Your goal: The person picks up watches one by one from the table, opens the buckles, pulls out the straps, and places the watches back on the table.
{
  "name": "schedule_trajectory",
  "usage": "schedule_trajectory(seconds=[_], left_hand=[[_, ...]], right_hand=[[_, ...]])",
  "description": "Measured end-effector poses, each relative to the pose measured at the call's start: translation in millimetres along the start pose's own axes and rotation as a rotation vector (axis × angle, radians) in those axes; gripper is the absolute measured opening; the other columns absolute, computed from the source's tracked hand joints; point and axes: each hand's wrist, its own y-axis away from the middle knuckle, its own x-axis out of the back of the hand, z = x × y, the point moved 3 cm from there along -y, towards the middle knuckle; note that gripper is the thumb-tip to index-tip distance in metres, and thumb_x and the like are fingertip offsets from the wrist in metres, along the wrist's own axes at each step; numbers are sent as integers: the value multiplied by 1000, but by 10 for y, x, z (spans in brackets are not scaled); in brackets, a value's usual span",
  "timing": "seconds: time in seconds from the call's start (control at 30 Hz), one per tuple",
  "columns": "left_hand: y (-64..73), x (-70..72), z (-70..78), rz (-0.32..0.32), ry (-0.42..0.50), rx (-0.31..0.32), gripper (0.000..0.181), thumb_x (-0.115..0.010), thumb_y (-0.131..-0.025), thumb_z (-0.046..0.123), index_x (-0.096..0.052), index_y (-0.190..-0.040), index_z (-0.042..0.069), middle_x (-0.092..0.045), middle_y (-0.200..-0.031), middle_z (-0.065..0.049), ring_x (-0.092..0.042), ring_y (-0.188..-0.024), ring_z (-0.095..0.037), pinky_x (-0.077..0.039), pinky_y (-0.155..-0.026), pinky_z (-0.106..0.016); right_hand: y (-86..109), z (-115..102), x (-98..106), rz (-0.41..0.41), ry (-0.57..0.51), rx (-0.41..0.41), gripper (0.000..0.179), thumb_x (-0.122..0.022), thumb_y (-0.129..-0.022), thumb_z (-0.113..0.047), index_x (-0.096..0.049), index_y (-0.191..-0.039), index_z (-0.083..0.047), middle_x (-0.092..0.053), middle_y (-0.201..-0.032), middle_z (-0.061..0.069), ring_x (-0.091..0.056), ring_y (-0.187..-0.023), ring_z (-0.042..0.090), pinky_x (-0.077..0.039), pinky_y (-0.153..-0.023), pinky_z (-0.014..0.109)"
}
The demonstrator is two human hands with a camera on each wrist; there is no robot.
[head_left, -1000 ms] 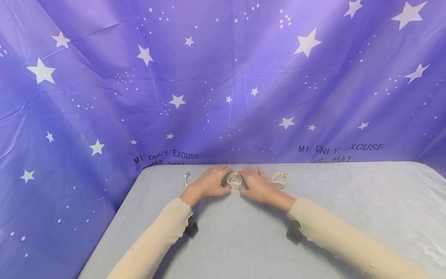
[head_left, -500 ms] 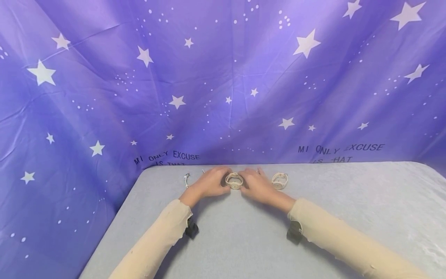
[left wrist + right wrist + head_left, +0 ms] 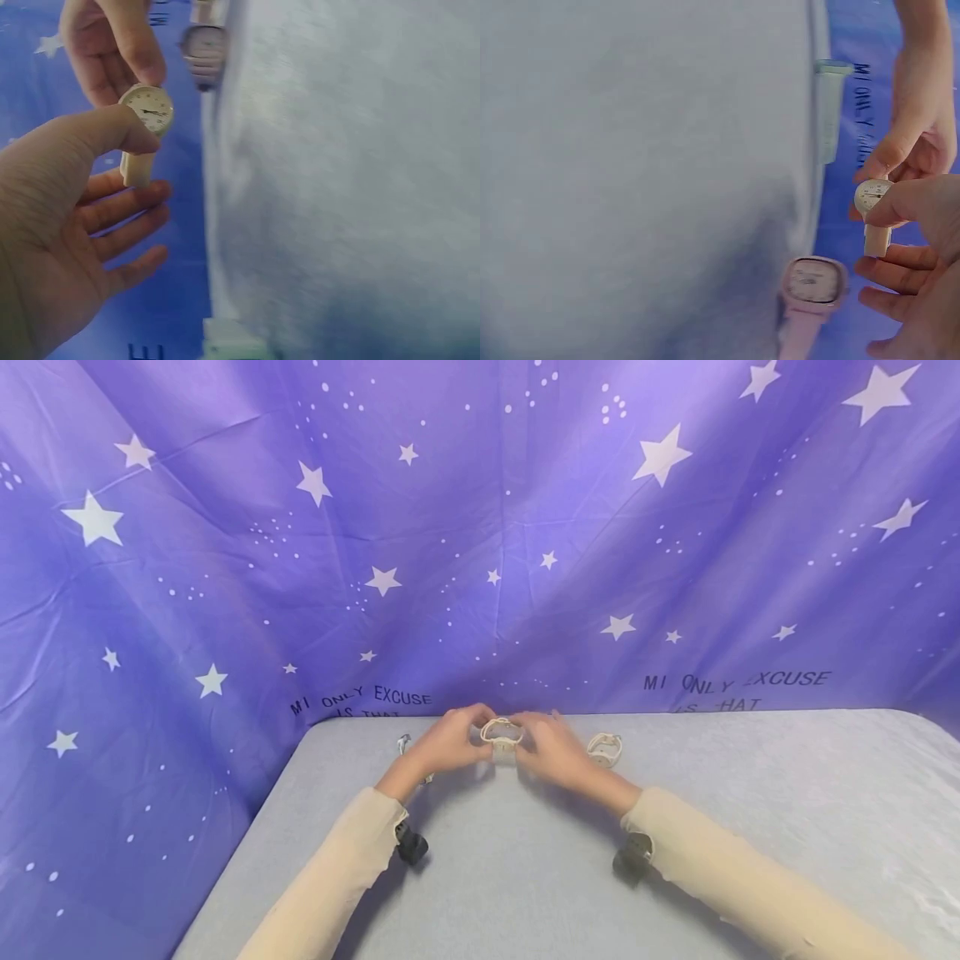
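Note:
A cream wristwatch (image 3: 505, 753) with a round white dial is between both hands near the far table edge, its strap closed in a loop. My left hand (image 3: 448, 743) pinches it from the left, the thumb at the dial's edge in the left wrist view (image 3: 67, 217). From the other side my right hand (image 3: 557, 750) pinches it, its thumb beside the dial in the right wrist view, where the remaining fingers spread below the watch (image 3: 872, 196). Right of that hand stands a pale pink watch (image 3: 812, 282) with a squarish dial.
A pale green watch (image 3: 830, 112), partly hidden by my left arm in the head view, lies left of the hands. The grey cloth-covered table (image 3: 517, 877) meets a purple star-printed curtain (image 3: 450, 527) at its far edge. Black wrist cameras (image 3: 632, 857) hang below the sleeves.
Both hands have raised the cream watch a little from the table and tilted it. A bit more of the watch behind my left wrist shows.

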Motion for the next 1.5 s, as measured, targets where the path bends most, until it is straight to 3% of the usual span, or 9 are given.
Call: schedule_trajectory(seconds=[0.07,0.17,0.27,0.43,0.5,0.8,1.0,1.13,1.5], left_hand=[[-14,45,35,5,57,4,42,-75,-82,10,-63,-121,2,-73,-115,-16,-69,-102,-26,-58,-93,-41],[-34,111,95,17,131,8,42,-74,-81,6,-62,-120,-1,-73,-113,-18,-71,-101,-26,-60,-91,-37],[-54,173,154,27,205,14,43,-74,-81,2,-60,-121,-2,-73,-113,-21,-73,-98,-28,-62,-87,-34],[-91,255,254,20,335,35,46,-73,-81,-4,-58,-125,-2,-73,-112,-23,-75,-93,-27,-63,-82,-30],[-103,278,287,8,412,46,48,-73,-81,-6,-57,-126,-2,-73,-110,-24,-75,-91,-26,-63,-82,-31],[-142,312,375,-52,728,104,57,-76,-81,-6,-55,-133,4,-73,-105,-18,-72,-90,-19,-62,-90,-39],[-194,274,412,-84,804,214,60,-74,-82,-6,-54,-137,4,-74,-110,-19,-73,-89,-18,-58,-98,-40],[-214,210,420,-101,897,287,59,-70,-84,-10,-53,-140,1,-72,-117,-23,-73,-91,-17,-54,-106,-44],[-179,80,493,-34,1008,327,41,-71,-90,-2,-63,-130,-8,-72,-122,-22,-76,-98,-19,-58,-100,-35]], right_hand=[[-16,-13,61,0,-60,-33,50,-69,-86,-8,-60,-133,5,-66,-131,23,-64,-118,39,-39,-114,65],[-29,-26,152,-28,-200,-101,51,-68,-86,-4,-58,-135,4,-65,-131,25,-70,-89,34,-60,-87,52],[-35,-34,244,-35,-301,-154,52,-67,-86,-3,-57,-137,0,-65,-133,24,-71,-78,35,-63,-70,45],[-38,-45,390,-10,-436,-166,52,-65,-83,4,-57,-134,2,-63,-133,28,-65,-120,44,-58,-98,49],[-29,-53,443,-20,-538,-177,53,-63,-84,8,-53,-136,5,-61,-134,32,-63,-123,45,-58,-98,47],[32,-17,650,-85,-834,-335,62,-67,-87,5,-44,-144,1,-62,-129,35,-75,-91,25,-63,-88,44],[68,95,738,-158,-1007,-415,65,-63,-91,8,-34,-149,4,-60,-133,34,-74,-96,20,-58,-99,43],[103,168,749,-180,-1130,-451,66,-59,-93,10,-27,-151,8,-72,-116,23,-74,-98,19,-54,-105,43],[174,183,750,-131,-1202,-538,69,-64,-95,3,-26,-153,5,-77,-98,1,-76,-94,15,-56,-101,37]])
